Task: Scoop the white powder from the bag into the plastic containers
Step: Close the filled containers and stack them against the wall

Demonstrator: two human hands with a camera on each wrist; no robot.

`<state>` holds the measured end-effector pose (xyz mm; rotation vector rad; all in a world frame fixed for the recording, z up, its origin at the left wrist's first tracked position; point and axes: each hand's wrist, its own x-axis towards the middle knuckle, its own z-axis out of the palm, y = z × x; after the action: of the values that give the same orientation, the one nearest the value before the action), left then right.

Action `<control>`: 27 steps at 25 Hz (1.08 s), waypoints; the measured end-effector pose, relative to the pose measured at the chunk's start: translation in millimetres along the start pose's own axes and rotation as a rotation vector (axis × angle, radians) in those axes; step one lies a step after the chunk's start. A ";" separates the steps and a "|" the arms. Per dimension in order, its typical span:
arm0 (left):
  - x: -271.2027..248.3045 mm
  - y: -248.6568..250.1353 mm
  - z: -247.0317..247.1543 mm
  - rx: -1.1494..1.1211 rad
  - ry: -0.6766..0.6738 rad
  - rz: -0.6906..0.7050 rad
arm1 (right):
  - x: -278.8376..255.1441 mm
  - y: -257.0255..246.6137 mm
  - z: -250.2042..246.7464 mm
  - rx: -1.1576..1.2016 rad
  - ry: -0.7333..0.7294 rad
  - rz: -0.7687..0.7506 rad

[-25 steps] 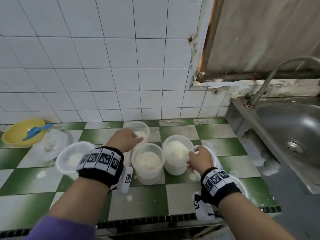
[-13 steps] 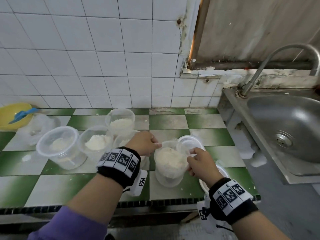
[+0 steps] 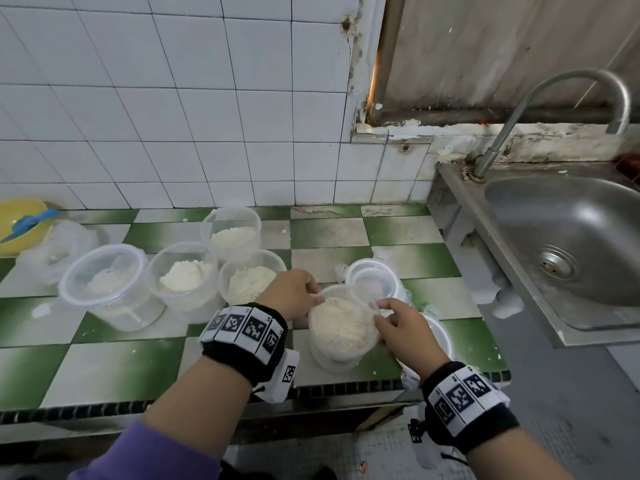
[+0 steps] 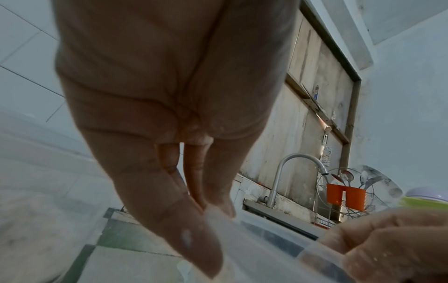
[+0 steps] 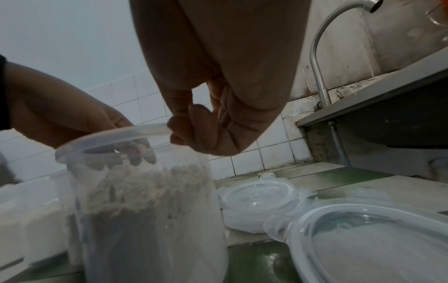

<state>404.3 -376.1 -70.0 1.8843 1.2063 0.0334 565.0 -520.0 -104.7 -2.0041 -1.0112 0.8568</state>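
Observation:
A clear plastic container (image 3: 341,327) (image 5: 150,201) heaped with white powder stands near the counter's front edge. My left hand (image 3: 313,296) (image 4: 213,220) grips its left rim and wall. My right hand (image 3: 379,311) (image 5: 179,132) pinches what looks like a clear lid (image 5: 109,139) (image 4: 266,239) lying tilted over the mouth. Several more open containers with powder (image 3: 183,271) stand to the left. The crumpled clear bag (image 3: 59,251) lies at the far left beside a yellow bowl (image 3: 17,233) holding a blue scoop (image 3: 31,223).
Loose clear lids (image 3: 374,282) (image 5: 254,197) lie just behind and right of the held container. A steel sink (image 3: 571,244) with a curved tap (image 3: 519,109) borders the counter on the right. White tiled wall runs behind. The green and white checked counter (image 3: 104,368) ends close to me.
Both hands have come forward from the container group to the powder container at the front edge. My right hand has moved in from the lids onto its rim.

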 end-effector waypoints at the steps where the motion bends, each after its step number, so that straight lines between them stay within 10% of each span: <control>1: 0.9 -0.8 1.6 0.001 0.009 0.002 | -1.0 0.1 -0.3 0.012 -0.001 -0.001; 9: 4.2 -4.0 10.4 0.005 0.095 0.035 | 0.8 6.1 -4.0 0.100 0.028 0.019; 14: 2.5 -4.6 11.2 -0.055 0.096 0.018 | 13.8 68.0 -27.9 -0.261 0.423 0.378; 18: 3.3 -6.5 11.0 -0.100 0.083 0.005 | 17.9 107.0 -35.7 -0.509 0.275 0.695; 27: -2.4 -3.5 13.3 -0.163 0.084 -0.016 | 50.1 155.1 -46.2 -0.556 0.151 0.621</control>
<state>406.4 -386.0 -79.6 1.7463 1.2372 0.1985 683.0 -558.2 -220.2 -2.8938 -0.5691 0.7599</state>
